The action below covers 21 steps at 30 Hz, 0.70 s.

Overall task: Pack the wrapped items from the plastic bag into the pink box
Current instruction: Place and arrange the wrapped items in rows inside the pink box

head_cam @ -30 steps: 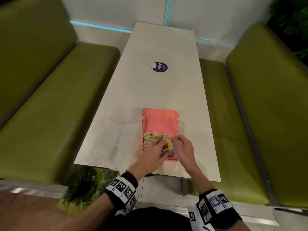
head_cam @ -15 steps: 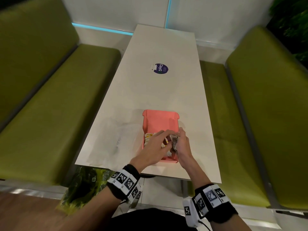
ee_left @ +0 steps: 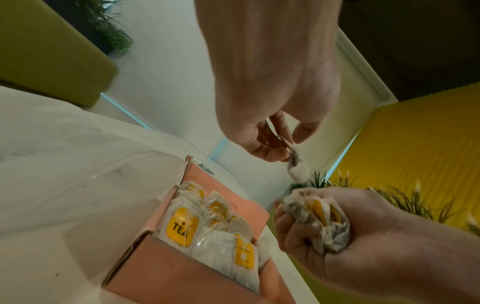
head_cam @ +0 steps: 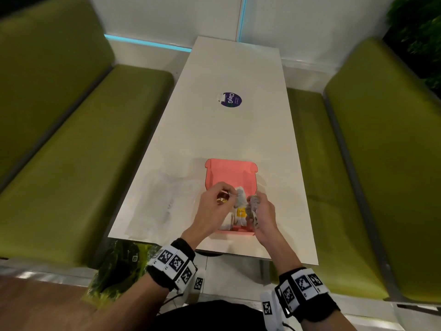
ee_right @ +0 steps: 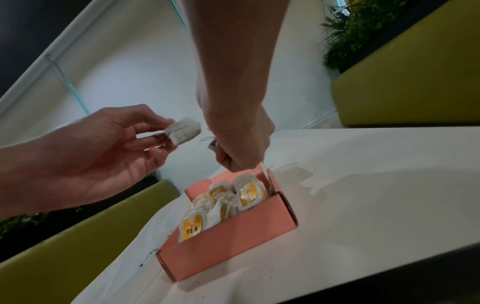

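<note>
Head view hides most of the pink box (head_cam: pixel 231 174) under your hands; its lid lies open toward 12 o'clock, long axis 6 to 12. Your left hand (head_cam: pixel 213 211) pinches one tea bag (ee_right: pixel 185 130) above it. Your right hand (head_cam: pixel 264 215) clenches a bunch of tea bags (ee_left: pixel 320 222) (count unclear). Packed sachets (ee_right: pixel 192 226) stand upright. White table (head_cam: pixel 229 130) lies bare toward 12; its near edge sits just behind the box at 6.

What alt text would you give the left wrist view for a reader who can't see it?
The left hand pinches a single tea bag above an open pink box already holding rows of wrapped tea bags with yellow labels. Beside it, the right hand grips a bunch of tea bags. The box sits on a white table.
</note>
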Each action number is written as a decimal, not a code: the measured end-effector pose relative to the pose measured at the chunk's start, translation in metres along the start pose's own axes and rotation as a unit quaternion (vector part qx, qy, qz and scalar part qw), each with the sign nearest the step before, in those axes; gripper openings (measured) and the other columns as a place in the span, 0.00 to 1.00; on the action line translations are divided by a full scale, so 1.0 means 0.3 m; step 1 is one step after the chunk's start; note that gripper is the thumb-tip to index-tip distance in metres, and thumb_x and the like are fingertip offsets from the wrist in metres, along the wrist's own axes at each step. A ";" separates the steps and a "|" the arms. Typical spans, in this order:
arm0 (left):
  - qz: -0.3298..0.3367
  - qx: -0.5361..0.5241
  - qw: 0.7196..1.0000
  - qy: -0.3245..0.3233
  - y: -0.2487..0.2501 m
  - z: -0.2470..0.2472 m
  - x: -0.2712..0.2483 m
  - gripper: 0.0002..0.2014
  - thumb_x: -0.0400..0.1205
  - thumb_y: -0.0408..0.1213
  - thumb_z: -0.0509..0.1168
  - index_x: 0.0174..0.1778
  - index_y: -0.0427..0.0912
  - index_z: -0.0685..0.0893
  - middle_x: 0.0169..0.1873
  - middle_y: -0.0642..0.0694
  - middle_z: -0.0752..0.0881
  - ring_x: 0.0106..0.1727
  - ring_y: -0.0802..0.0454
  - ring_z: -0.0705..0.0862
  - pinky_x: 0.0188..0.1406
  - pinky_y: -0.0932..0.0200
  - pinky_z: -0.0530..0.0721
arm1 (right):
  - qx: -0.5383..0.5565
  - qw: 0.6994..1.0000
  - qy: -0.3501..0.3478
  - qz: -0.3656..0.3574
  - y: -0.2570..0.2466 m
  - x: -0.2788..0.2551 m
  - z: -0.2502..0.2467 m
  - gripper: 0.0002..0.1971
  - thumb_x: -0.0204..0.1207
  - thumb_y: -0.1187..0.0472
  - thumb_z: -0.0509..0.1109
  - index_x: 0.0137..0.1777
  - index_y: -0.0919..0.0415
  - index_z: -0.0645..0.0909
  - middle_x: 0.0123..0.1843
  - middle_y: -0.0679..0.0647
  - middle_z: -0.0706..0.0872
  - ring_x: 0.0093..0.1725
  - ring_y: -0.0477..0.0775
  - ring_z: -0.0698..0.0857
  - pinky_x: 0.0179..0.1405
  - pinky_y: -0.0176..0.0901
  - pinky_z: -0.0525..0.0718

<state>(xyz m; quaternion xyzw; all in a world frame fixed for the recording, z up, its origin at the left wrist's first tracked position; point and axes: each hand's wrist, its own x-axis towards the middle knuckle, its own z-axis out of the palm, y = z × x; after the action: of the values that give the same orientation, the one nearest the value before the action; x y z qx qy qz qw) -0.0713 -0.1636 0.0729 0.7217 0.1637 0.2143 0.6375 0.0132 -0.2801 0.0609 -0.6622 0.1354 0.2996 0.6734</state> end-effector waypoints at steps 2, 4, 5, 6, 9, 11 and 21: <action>-0.002 -0.014 1.000 0.016 -0.001 -0.016 0.008 0.09 0.79 0.22 0.67 0.42 0.42 0.84 0.39 0.54 0.87 0.42 0.53 0.86 0.40 0.55 0.86 | -0.026 0.998 0.031 -0.038 0.004 0.004 -0.016 0.16 0.84 0.55 0.59 0.45 0.64 0.84 0.43 0.65 0.88 0.43 0.61 0.88 0.41 0.50 0.86; -0.003 -0.014 1.000 0.021 -0.001 -0.030 0.016 0.10 0.80 0.22 0.66 0.43 0.43 0.82 0.39 0.56 0.85 0.42 0.50 0.86 0.40 0.52 0.87 | -0.073 0.991 0.046 -0.102 0.008 0.002 -0.035 0.13 0.82 0.62 0.59 0.39 0.60 0.83 0.41 0.58 0.87 0.47 0.60 0.86 0.44 0.50 0.84; -0.001 -0.011 1.000 0.026 -0.001 -0.035 0.019 0.10 0.80 0.22 0.66 0.43 0.43 0.81 0.38 0.56 0.85 0.42 0.49 0.86 0.40 0.53 0.87 | -0.100 0.984 0.043 -0.138 0.006 -0.005 -0.041 0.14 0.80 0.64 0.60 0.37 0.58 0.83 0.41 0.55 0.87 0.48 0.61 0.86 0.46 0.52 0.83; 0.001 -0.009 0.999 0.032 0.000 -0.039 0.022 0.10 0.81 0.23 0.66 0.44 0.43 0.80 0.38 0.56 0.84 0.42 0.49 0.86 0.40 0.53 0.87 | -0.122 0.977 0.035 -0.172 0.006 -0.011 -0.045 0.14 0.79 0.65 0.60 0.36 0.57 0.84 0.40 0.52 0.88 0.49 0.61 0.86 0.49 0.55 0.84; 0.000 -0.011 0.999 0.043 0.004 -0.042 0.026 0.10 0.81 0.24 0.67 0.44 0.45 0.78 0.37 0.57 0.83 0.41 0.49 0.86 0.39 0.46 0.87 | -0.170 0.954 0.003 -0.245 0.005 -0.036 -0.041 0.11 0.77 0.64 0.66 0.38 0.51 0.86 0.41 0.45 0.89 0.50 0.53 0.86 0.56 0.62 0.85; 0.001 -0.009 0.999 0.038 0.002 -0.042 0.027 0.11 0.82 0.25 0.68 0.44 0.47 0.78 0.38 0.58 0.83 0.41 0.48 0.86 0.36 0.47 0.87 | -0.174 0.945 -0.034 -0.273 0.003 -0.053 -0.032 0.09 0.79 0.60 0.72 0.47 0.42 0.87 0.49 0.36 0.89 0.55 0.47 0.87 0.59 0.54 0.86; -0.019 -0.035 0.999 -0.008 0.007 -0.054 0.035 0.02 0.84 0.31 0.67 0.47 0.41 0.84 0.39 0.50 0.86 0.36 0.52 0.83 0.32 0.57 0.80 | -0.177 0.934 -0.103 -0.291 -0.053 -0.100 0.010 0.09 0.79 0.67 0.73 0.41 0.52 0.88 0.38 0.40 0.90 0.41 0.39 0.87 0.46 0.34 0.84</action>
<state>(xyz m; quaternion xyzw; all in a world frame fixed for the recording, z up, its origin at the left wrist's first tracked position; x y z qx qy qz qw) -0.0708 -0.1450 0.0775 0.6972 0.1643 0.2018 0.6679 -0.0017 -0.2831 0.0914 -0.7466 -0.1890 0.1760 0.6131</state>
